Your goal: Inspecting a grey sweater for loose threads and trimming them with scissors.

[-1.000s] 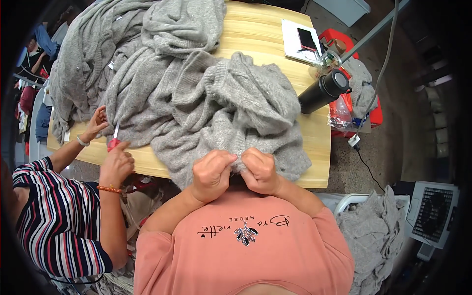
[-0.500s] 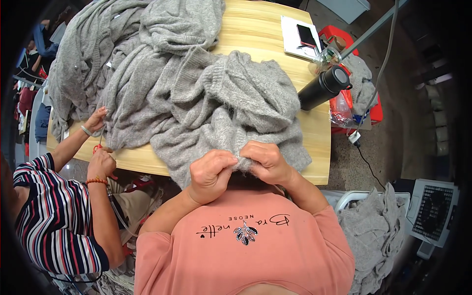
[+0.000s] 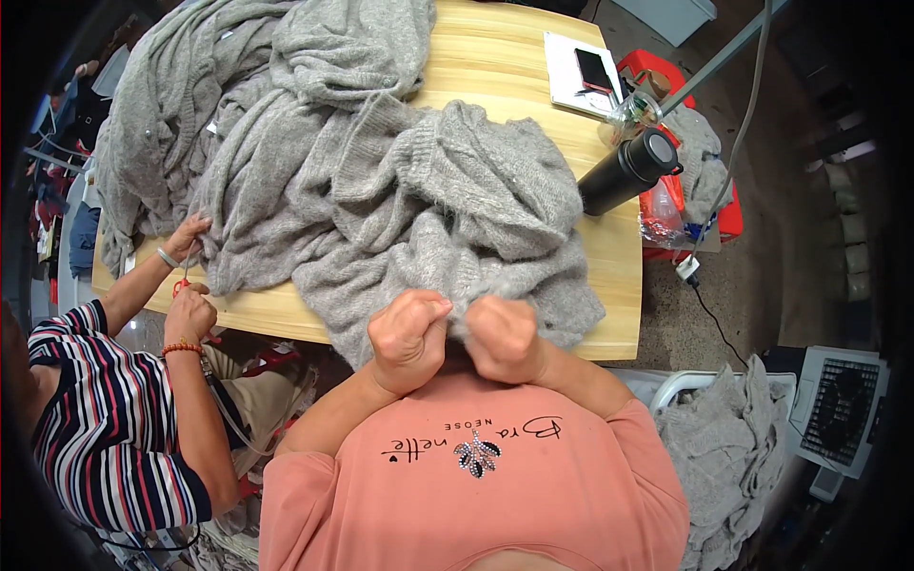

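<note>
A fuzzy grey knit garment (image 3: 495, 181) lies bunched on the table in front of me, its near edge drawn up to my hands. My left hand (image 3: 409, 335) is closed, thumb against curled fingers, pinching the knit at that edge. Close beside it, my right hand (image 3: 502, 338) is curled into a fist and smeared by motion. Whatever the right fingers grip is hidden behind the knuckles. Fluffy grey knit shows just beyond both hands.
More grey knitwear (image 3: 248, 143) is heaped across the wooden table (image 3: 495, 48). A black flask (image 3: 628, 169) and a phone (image 3: 594, 70) on white paper stand right. At left, a co-worker's hand (image 3: 190, 314) holds red-handled scissors. A bin of knitwear (image 3: 724, 447) sits lower right.
My right hand has turned into a tighter fist, moved slightly toward me and blurred. My left fingers have curled in more. The co-worker's hands have shifted slightly left.
</note>
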A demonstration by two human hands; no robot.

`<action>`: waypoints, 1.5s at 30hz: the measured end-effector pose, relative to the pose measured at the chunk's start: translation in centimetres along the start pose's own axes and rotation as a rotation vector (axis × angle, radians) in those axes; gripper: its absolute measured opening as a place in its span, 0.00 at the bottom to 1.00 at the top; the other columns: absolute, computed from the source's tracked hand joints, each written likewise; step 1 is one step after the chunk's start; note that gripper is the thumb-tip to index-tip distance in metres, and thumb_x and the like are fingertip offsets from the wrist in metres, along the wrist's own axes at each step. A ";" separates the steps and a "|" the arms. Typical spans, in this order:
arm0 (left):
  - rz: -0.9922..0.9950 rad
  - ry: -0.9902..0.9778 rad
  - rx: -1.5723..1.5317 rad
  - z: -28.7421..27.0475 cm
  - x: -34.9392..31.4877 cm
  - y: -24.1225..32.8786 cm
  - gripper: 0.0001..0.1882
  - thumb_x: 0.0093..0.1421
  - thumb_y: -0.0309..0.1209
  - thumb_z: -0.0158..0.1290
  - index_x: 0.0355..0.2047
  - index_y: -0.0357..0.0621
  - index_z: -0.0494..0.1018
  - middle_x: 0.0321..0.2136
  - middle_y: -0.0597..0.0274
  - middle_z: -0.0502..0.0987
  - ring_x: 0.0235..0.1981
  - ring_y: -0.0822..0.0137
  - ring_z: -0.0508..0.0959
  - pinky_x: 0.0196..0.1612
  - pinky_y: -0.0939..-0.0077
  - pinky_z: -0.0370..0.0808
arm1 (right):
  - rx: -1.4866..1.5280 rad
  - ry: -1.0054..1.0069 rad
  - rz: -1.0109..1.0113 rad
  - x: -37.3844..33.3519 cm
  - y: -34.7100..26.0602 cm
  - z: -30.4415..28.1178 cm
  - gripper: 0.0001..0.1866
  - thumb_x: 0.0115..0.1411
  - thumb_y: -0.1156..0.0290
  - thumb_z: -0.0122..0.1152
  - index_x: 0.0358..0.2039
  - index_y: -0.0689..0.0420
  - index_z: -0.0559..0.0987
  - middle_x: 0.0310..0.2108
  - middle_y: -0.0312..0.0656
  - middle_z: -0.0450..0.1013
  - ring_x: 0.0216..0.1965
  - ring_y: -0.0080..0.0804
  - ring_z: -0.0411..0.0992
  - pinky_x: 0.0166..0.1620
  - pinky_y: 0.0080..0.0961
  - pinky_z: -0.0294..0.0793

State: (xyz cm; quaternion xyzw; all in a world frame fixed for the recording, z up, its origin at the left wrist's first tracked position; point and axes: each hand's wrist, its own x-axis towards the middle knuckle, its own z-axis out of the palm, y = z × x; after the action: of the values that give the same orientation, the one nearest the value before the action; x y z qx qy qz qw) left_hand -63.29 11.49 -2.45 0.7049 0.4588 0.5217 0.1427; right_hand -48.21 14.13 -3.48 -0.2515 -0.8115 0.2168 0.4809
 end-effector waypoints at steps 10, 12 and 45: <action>0.269 0.009 0.119 -0.1 0.4 0.5 0.13 0.38 0.13 0.52 0.27 0.35 0.69 0.22 0.54 0.72 0.18 0.61 0.73 0.19 0.75 0.70 | -0.078 -0.037 0.041 0.5 0.4 -0.7 0.11 0.33 0.82 0.54 0.23 0.64 0.70 0.21 0.45 0.67 0.16 0.38 0.66 0.19 0.27 0.66; 0.293 -0.020 0.130 -0.2 0.3 0.5 0.13 0.38 0.13 0.52 0.28 0.34 0.69 0.22 0.54 0.72 0.17 0.62 0.72 0.19 0.75 0.69 | -0.141 -0.031 0.019 0.7 0.2 -0.6 0.12 0.34 0.82 0.54 0.24 0.64 0.71 0.21 0.45 0.67 0.17 0.38 0.66 0.19 0.27 0.66; 0.287 -0.083 0.056 0.0 -0.2 0.7 0.11 0.39 0.15 0.53 0.27 0.34 0.71 0.23 0.55 0.73 0.19 0.63 0.73 0.21 0.76 0.70 | 0.157 -0.127 -0.040 0.2 1.4 -1.7 0.17 0.34 0.89 0.53 0.30 0.63 0.70 0.22 0.43 0.68 0.19 0.37 0.69 0.19 0.26 0.66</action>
State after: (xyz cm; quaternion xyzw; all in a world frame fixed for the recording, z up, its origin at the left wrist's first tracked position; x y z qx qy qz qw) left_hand -62.95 10.95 -2.14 0.7880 0.3613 0.4941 0.0656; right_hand -46.48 15.49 -3.39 -0.1823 -0.8257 0.2858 0.4509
